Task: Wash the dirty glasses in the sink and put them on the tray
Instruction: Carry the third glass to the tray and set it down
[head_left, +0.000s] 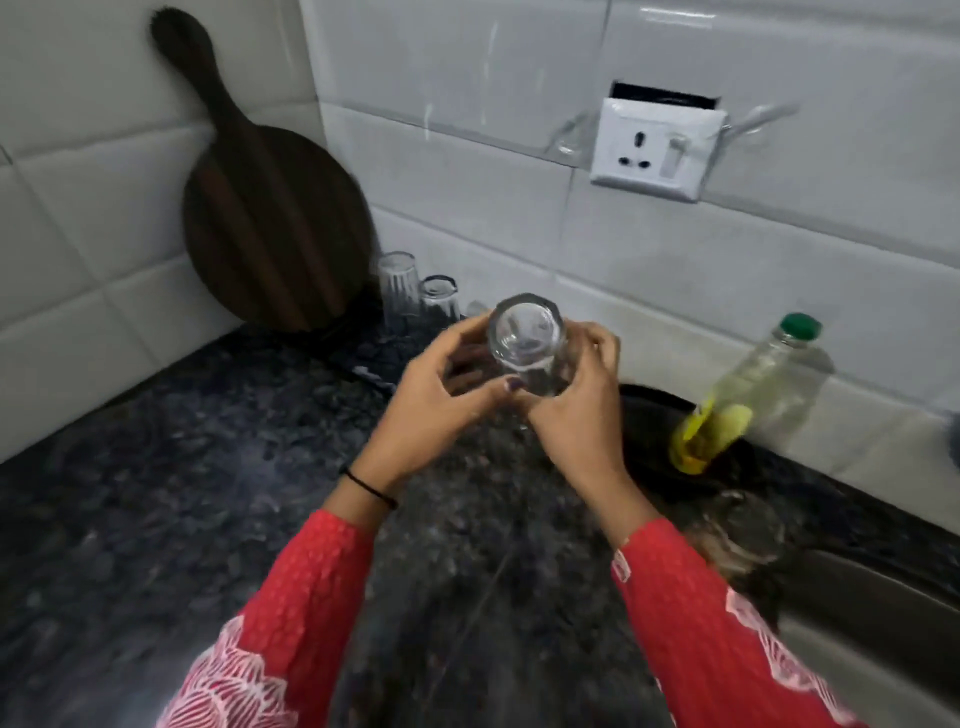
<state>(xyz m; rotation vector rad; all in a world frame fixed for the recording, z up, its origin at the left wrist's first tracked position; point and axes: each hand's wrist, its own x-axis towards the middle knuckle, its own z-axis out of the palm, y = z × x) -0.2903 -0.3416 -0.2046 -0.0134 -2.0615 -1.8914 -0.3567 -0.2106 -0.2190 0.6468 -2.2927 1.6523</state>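
A clear glass (525, 340) is held upside down, base towards me, above the dark counter. My left hand (441, 400) grips its left side and my right hand (576, 410) wraps its right side. Behind it, two clear glasses (399, 283) (439, 297) stand upside down on a dark tray (363, 364) near the wall. The tray blends into the counter and its edges are hard to make out. The steel sink (872, 613) lies at the lower right, with another glass (737, 530) blurred on its rim.
A round dark wooden board (270, 218) leans in the wall corner. A clear bottle with a green cap and yellow liquid (748, 395) stands by the wall on a dark plate (654, 410). A white wall socket (657, 148) sits above.
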